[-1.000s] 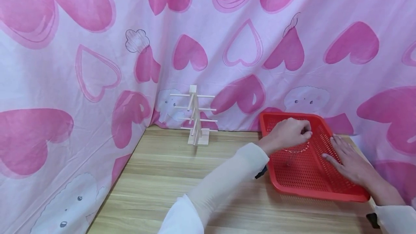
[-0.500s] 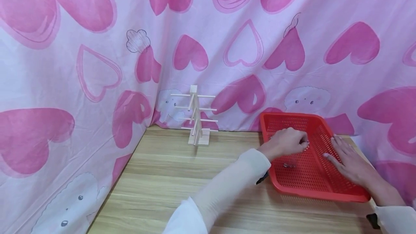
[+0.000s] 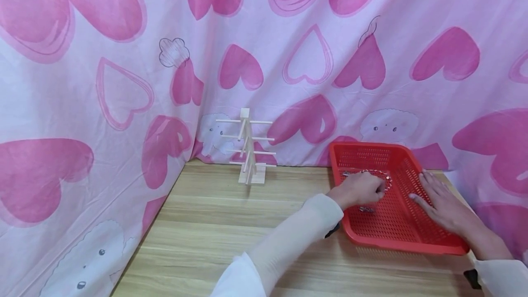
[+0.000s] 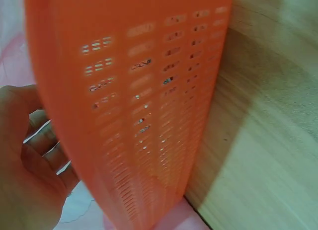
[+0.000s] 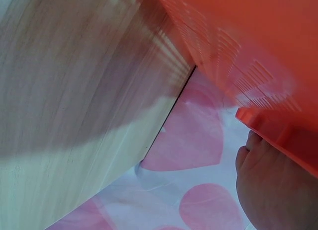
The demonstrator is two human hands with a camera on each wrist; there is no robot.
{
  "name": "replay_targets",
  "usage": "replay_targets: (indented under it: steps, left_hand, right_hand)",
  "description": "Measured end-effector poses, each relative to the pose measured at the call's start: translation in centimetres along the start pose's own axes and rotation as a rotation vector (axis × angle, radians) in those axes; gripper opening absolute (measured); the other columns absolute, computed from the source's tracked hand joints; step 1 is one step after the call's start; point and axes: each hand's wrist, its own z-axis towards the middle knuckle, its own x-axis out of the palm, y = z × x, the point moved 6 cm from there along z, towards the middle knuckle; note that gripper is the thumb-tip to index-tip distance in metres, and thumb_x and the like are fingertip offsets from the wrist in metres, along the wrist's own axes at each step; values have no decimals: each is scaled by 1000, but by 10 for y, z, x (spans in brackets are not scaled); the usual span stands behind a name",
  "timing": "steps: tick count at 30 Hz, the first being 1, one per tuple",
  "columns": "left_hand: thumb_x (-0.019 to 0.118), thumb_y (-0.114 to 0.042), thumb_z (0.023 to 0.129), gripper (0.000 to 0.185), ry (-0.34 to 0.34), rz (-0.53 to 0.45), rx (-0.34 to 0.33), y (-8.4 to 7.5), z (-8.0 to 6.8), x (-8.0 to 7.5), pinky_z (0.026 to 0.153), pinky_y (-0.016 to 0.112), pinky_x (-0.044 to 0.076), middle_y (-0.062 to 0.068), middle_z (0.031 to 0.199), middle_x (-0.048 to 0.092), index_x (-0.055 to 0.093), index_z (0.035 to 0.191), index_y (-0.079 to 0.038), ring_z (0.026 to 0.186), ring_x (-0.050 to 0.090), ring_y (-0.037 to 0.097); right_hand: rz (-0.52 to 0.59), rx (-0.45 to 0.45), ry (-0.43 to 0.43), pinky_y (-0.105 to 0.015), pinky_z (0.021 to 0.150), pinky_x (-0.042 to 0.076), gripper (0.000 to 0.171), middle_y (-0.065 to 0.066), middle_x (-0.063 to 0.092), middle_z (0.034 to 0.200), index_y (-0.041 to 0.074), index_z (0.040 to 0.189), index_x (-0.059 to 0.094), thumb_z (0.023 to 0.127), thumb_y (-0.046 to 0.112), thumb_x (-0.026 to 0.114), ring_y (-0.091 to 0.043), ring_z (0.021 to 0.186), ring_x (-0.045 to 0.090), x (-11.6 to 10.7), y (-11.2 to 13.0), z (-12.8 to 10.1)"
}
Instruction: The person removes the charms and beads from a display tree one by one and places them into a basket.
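1. Left hand pinches the bracelet inside the tray; beads may snag the mesh.
2. Right hand, fingers flat, steadies the tray; easing off may let it slide.

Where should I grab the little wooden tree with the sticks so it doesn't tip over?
Take the wooden tree by its upright middle post, near the top block, coming from the front where the table is bare. The thin side pegs stick out left and right and look too slim to hold, and the curtain hangs close behind it. The flat base would likely keep it steady as you lift straight up.
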Motion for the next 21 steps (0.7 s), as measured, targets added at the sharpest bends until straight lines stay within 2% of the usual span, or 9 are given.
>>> replay_targets:
  steps: [7, 10, 14, 17, 21]
  left_hand:
    - [66, -35, 107, 14, 35, 77, 12, 2, 1, 10, 65, 14, 48, -14, 78, 64, 69, 93, -32, 72, 57, 0]
    - [65, -35, 107, 16, 35, 86, 13, 4, 0, 13, 65, 14, 48, -14, 78, 63, 67, 91, -31, 72, 57, 0]
    - [64, -35, 108, 14, 33, 100, 13, 10, 2, 18, 68, 14, 48, -16, 82, 62, 68, 95, -31, 74, 57, -1]
    - [64, -35, 107, 12, 40, 104, 8, 13, 3, 21, 68, 14, 48, -16, 85, 63, 70, 98, -31, 75, 58, -1]
    - [64, -34, 107, 11, 41, 105, 9, 14, 3, 22, 68, 14, 48, -16, 85, 63, 70, 98, -31, 75, 57, 0]
  right_hand:
    - [10, 10, 6, -38, 128, -26, 86, -35, -1, 174, -5, 168, 4, 111, 37, 53, -52, 162, -5, 0, -1, 0]
    - [16, 10, 6, -42, 130, -24, 85, -36, 1, 173, -5, 168, 4, 112, 38, 52, -53, 162, -5, 0, -1, 1]
    - [38, 35, 21, -61, 131, -15, 88, -36, 1, 173, -2, 169, 2, 111, 40, 53, -55, 161, -5, 1, -2, 0]
    - [52, 51, 32, -70, 128, -12, 90, -36, 1, 173, -1, 169, 1, 110, 41, 54, -57, 160, -4, 2, -3, 0]
    - [60, 59, 36, -72, 126, -11, 91, -36, 1, 173, -1, 169, 0, 110, 42, 55, -59, 159, -3, 2, -3, -1]
